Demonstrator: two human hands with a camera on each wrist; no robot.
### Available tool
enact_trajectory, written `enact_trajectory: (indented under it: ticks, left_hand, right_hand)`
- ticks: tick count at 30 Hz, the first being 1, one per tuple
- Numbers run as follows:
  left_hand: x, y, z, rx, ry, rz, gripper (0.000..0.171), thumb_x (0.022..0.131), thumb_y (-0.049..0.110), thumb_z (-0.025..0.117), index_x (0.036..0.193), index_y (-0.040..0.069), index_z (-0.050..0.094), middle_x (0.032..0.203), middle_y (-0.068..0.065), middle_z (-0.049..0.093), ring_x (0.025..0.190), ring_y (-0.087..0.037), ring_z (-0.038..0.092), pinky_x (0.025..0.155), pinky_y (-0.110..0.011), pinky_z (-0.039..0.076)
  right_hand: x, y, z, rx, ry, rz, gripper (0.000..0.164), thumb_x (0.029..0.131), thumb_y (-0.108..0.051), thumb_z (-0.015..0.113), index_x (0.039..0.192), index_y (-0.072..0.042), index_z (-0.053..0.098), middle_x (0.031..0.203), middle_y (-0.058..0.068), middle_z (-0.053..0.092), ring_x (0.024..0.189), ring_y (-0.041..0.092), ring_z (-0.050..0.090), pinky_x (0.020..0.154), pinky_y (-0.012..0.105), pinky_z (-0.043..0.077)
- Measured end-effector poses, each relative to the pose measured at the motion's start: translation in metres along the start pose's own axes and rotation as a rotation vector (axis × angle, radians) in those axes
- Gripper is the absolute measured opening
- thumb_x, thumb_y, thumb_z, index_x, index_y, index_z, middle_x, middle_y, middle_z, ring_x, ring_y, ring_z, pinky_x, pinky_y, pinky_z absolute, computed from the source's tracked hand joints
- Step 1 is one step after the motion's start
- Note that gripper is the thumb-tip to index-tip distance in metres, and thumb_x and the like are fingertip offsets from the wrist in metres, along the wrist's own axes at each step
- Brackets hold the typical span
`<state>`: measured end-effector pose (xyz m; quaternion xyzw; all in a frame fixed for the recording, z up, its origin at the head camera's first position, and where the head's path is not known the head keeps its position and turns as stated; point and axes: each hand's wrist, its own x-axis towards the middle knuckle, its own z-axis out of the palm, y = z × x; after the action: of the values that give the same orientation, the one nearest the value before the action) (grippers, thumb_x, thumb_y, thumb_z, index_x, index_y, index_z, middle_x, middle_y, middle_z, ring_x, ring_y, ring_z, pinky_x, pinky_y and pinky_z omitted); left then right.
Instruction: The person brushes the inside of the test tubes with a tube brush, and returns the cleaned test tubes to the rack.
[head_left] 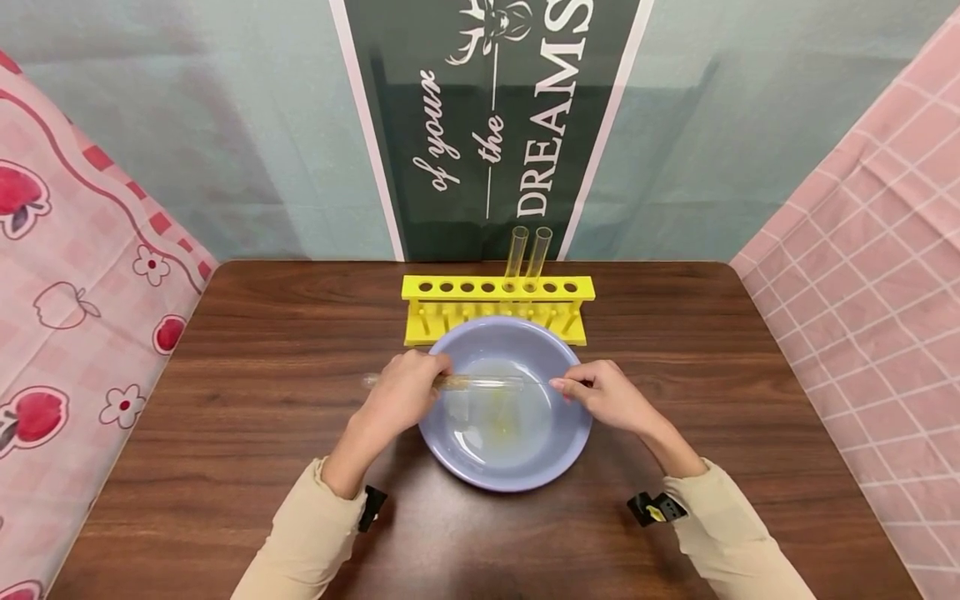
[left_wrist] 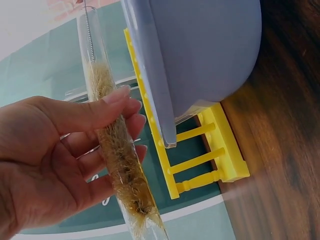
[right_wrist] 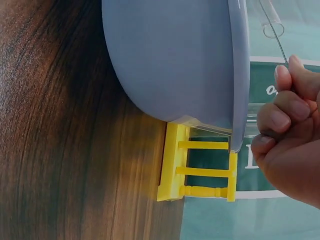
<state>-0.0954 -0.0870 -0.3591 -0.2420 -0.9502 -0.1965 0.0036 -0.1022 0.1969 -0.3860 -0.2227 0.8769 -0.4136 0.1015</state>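
Note:
Above the lilac basin (head_left: 558,433), my left hand (head_left: 408,387) grips a clear glass test tube (head_left: 495,382) lying nearly level. Inside the tube are the tan bristles of a test tube brush (left_wrist: 122,155), seen closely in the left wrist view between thumb and fingers. The brush's twisted wire (right_wrist: 275,32) comes out of the tube's open mouth on the right. My right hand (head_left: 607,396) pinches that wire near the basin's right rim, fingers curled. Cloudy, slightly yellowish water lies in the basin.
Behind the basin stands a yellow test tube rack (head_left: 450,289), its front partly hidden by the basin. Two glass test tubes (head_left: 517,254) stand upright in it. All this is on a dark wooden table (head_left: 300,333), with cloth hangings at the back and sides.

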Motion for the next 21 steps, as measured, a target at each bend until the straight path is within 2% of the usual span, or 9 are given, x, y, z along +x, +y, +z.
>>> enact_trajectory:
  ticks: [3,7,12,17,21]
  left_hand:
    - [-0.001,0.001,0.002,-0.004,-0.009,-0.006,0.023,0.069,-0.012,0.058,0.067,0.010,0.054,0.060,0.000,0.051,0.056,-0.016,0.049,0.051,-0.032,0.040]
    - [-0.002,0.003,0.002,0.000,-0.006,0.002,0.023,0.070,-0.012,0.058,0.067,0.010,0.053,0.060,0.001,0.048,0.055,-0.016,0.046,0.050,-0.031,0.039]
    - [-0.002,0.006,-0.001,0.011,0.013,0.006,0.023,0.068,-0.012,0.058,0.068,0.011,0.052,0.061,0.000,0.047,0.057,-0.016,0.045,0.049,-0.031,0.038]
    - [-0.002,0.008,0.001,0.006,0.048,0.002,0.025,0.067,-0.013,0.056,0.068,0.011,0.051,0.061,0.001,0.045,0.057,-0.016,0.043,0.048,-0.030,0.037]
    - [-0.002,0.007,0.003,0.004,0.072,0.002,0.026,0.066,-0.014,0.056,0.068,0.011,0.049,0.061,0.002,0.043,0.057,-0.016,0.041,0.048,-0.030,0.035]
  right_hand:
    - [0.001,-0.002,-0.002,-0.003,-0.011,0.030,0.033,0.089,-0.018,0.058,0.059,-0.008,0.056,0.051,-0.007,0.038,0.046,0.005,0.030,0.045,0.022,0.027]
    - [0.001,-0.004,-0.007,0.049,-0.058,0.091,0.035,0.089,-0.018,0.059,0.056,-0.008,0.054,0.050,-0.005,0.039,0.045,0.005,0.027,0.043,0.022,0.024]
    - [0.004,-0.003,-0.014,0.139,-0.114,0.150,0.037,0.088,-0.015,0.059,0.055,-0.001,0.053,0.050,0.002,0.039,0.045,0.007,0.026,0.045,0.023,0.023]
    - [0.007,-0.004,-0.019,0.254,-0.135,0.208,0.037,0.088,-0.012,0.058,0.056,0.005,0.052,0.053,0.010,0.040,0.048,0.008,0.028,0.047,0.023,0.025]
    - [0.007,-0.003,-0.020,0.349,-0.140,0.264,0.038,0.089,-0.010,0.057,0.058,0.011,0.050,0.051,0.005,0.039,0.045,0.008,0.027,0.046,0.022,0.025]
